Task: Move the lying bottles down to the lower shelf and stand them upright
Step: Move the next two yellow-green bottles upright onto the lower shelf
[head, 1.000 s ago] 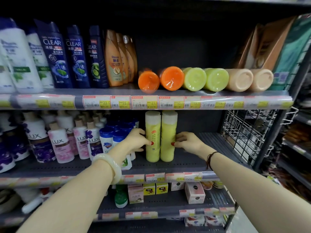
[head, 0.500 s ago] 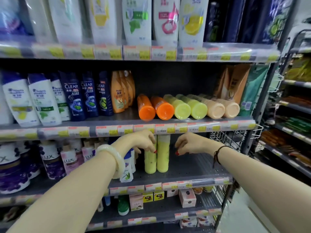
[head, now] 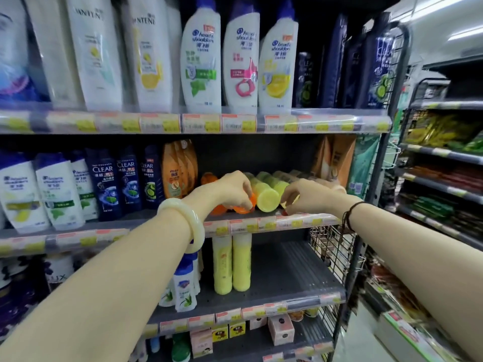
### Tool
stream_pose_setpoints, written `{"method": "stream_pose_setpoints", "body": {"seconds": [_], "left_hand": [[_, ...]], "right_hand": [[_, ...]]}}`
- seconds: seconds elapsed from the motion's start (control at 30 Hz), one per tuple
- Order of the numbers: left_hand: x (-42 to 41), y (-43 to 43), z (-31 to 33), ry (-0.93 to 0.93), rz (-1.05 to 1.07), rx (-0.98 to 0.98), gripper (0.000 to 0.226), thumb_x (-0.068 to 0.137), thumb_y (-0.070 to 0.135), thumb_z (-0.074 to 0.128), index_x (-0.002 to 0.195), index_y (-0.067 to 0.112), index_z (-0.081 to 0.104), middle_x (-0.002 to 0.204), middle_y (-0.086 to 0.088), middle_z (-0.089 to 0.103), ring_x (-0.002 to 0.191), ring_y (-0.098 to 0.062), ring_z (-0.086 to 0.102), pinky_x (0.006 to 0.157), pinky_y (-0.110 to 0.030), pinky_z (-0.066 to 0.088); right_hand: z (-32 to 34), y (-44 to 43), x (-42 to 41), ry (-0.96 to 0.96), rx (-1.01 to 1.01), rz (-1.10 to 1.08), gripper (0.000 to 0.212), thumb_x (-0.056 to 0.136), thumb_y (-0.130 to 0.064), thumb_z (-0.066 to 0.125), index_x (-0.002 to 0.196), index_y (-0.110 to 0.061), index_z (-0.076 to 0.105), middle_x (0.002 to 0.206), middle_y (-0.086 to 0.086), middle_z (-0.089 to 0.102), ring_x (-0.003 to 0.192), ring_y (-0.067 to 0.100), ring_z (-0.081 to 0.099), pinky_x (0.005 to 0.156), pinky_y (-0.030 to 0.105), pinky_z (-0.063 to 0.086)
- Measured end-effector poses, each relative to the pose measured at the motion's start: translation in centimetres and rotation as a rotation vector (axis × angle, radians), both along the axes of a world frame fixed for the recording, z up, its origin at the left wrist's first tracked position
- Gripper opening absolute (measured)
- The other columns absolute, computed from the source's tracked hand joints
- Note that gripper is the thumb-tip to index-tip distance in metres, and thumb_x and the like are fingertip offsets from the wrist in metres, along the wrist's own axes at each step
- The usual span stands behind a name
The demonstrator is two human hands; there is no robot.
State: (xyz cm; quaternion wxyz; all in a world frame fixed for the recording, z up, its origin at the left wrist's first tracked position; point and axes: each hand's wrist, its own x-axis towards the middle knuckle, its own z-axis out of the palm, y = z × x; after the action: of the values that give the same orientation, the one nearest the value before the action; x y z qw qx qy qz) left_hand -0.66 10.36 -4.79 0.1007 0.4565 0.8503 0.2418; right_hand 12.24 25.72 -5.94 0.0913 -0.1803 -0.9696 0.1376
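Observation:
Several bottles lie side by side on the middle shelf [head: 261, 223], caps toward me: orange, yellow-green and beige. My left hand [head: 232, 190] closes its fingers on the cap end of an orange bottle [head: 241, 209]; another orange bottle [head: 209, 178] shows behind the hand. My right hand [head: 304, 197] curls over the end of a yellow-green bottle [head: 283, 186]. A free yellow-green bottle [head: 266, 198] lies between the hands. Beige bottles [head: 338, 188] are mostly hidden behind my right hand. Two yellow-green bottles [head: 222, 265] stand upright on the lower shelf [head: 287, 280].
Dark blue Clear bottles [head: 104, 184] and orange shampoo bottles [head: 175, 173] stand left of the lying row. Small white-and-blue bottles [head: 185, 283] stand just left of the upright pair. A wire basket [head: 330, 246] hangs at the shelf's right end. Brown pouches [head: 337, 158] lean at the back right.
Both hands have left the upright pair on the lower shelf and risen to the middle shelf, now on the ends of lying bottles. The view has tilted upward.

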Motion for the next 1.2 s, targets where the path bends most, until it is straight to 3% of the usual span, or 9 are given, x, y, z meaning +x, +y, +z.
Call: {"method": "stream_pose_setpoints", "body": {"seconds": [0.1, 0.23, 0.5, 0.6, 0.73, 0.9, 1.0, 1.1, 1.2], "left_hand": [[0.1, 1.3, 0.5, 0.047, -0.037, 0.046, 0.042, 0.073, 0.018, 0.078, 0.112, 0.011, 0.065, 0.115, -0.008, 0.065, 0.096, -0.02, 0.062, 0.076, -0.028, 0.051], [-0.1, 3.2, 0.8, 0.048, -0.079, 0.048, 0.055, 0.073, 0.021, 0.079, 0.123, 0.011, 0.059, 0.124, -0.008, 0.061, 0.11, -0.023, 0.059, 0.082, -0.027, 0.046], [-1.9, 6.0, 0.0, 0.056, -0.077, -0.014, 0.074, 0.073, 0.029, 0.077, 0.139, 0.014, 0.046, 0.143, -0.006, 0.049, 0.126, -0.025, 0.051, 0.102, -0.035, 0.045], [-2.7, 6.4, -1.0, 0.063, -0.049, -0.016, 0.078, 0.07, 0.042, 0.077, 0.139, 0.018, 0.047, 0.143, -0.005, 0.047, 0.124, -0.025, 0.051, 0.102, -0.037, 0.045], [-3.0, 6.9, -2.0, 0.076, -0.022, 0.036, 0.074, 0.072, 0.045, 0.075, 0.138, 0.022, 0.049, 0.143, -0.006, 0.048, 0.126, -0.025, 0.05, 0.101, -0.032, 0.043], [-3.4, 6.9, -2.5, 0.124, -0.008, 0.094, 0.06, 0.077, 0.047, 0.07, 0.131, 0.026, 0.057, 0.142, -0.004, 0.05, 0.128, -0.023, 0.047, 0.09, -0.025, 0.035], [-3.3, 6.7, -2.4, 0.152, -0.011, 0.093, 0.056, 0.073, 0.052, 0.07, 0.124, 0.03, 0.063, 0.14, -0.005, 0.053, 0.124, -0.025, 0.051, 0.098, -0.032, 0.044], [-2.8, 6.2, -2.0, 0.165, -0.059, 0.081, 0.053, 0.072, 0.051, 0.071, 0.119, 0.028, 0.067, 0.133, -0.002, 0.06, 0.122, -0.024, 0.054, 0.1, -0.039, 0.046], [-2.3, 5.9, -1.6, 0.187, -0.095, 0.089, 0.052, 0.07, 0.051, 0.073, 0.115, 0.026, 0.07, 0.125, 0.005, 0.065, 0.114, -0.018, 0.059, 0.091, -0.031, 0.047]], "right_hand": [[0.7, 0.5, 0.0, 0.034, -0.003, -0.001, 0.034, 0.077, -0.019, 0.071, 0.109, -0.01, 0.066, 0.108, 0.007, 0.068, 0.082, 0.017, 0.059, 0.063, 0.021, 0.045], [0.9, 1.7, -0.2, 0.036, 0.037, -0.053, 0.044, 0.074, -0.025, 0.073, 0.115, -0.014, 0.062, 0.117, 0.004, 0.062, 0.103, 0.023, 0.059, 0.09, 0.038, 0.049], [1.1, 3.9, -1.0, 0.026, -0.035, -0.039, 0.063, 0.074, -0.02, 0.073, 0.132, -0.013, 0.051, 0.13, 0.006, 0.056, 0.109, 0.022, 0.056, 0.083, 0.025, 0.044], [0.8, 4.0, -1.5, -0.028, -0.126, -0.003, 0.065, 0.078, -0.017, 0.07, 0.138, -0.016, 0.045, 0.11, 0.003, 0.062, 0.087, 0.02, 0.063, 0.063, 0.018, 0.05], [-0.3, 4.1, -2.7, -0.061, -0.2, -0.001, 0.06, 0.083, -0.007, 0.062, 0.138, -0.021, 0.041, 0.102, 0.007, 0.065, 0.06, 0.021, 0.067, 0.055, 0.029, 0.056], [-1.1, 5.3, -3.4, 0.018, -0.153, -0.02, 0.056, 0.081, -0.015, 0.066, 0.134, -0.024, 0.05, 0.099, 0.008, 0.068, 0.049, 0.017, 0.07, 0.047, 0.027, 0.057], [-1.2, 5.6, -3.0, 0.051, -0.113, -0.034, 0.054, 0.08, -0.021, 0.07, 0.132, -0.025, 0.054, 0.105, 0.009, 0.07, 0.042, 0.005, 0.065, 0.046, 0.018, 0.054], [-1.0, 5.9, -2.3, 0.043, -0.152, -0.018, 0.056, 0.075, -0.028, 0.075, 0.128, -0.028, 0.057, 0.112, 0.005, 0.068, 0.047, 0.014, 0.069, 0.043, 0.016, 0.051], [-0.3, 5.6, -1.5, 0.022, -0.173, -0.015, 0.06, 0.07, -0.032, 0.08, 0.126, -0.026, 0.059, 0.119, 0.0, 0.064, 0.05, 0.017, 0.071, 0.042, 0.018, 0.049]]}}
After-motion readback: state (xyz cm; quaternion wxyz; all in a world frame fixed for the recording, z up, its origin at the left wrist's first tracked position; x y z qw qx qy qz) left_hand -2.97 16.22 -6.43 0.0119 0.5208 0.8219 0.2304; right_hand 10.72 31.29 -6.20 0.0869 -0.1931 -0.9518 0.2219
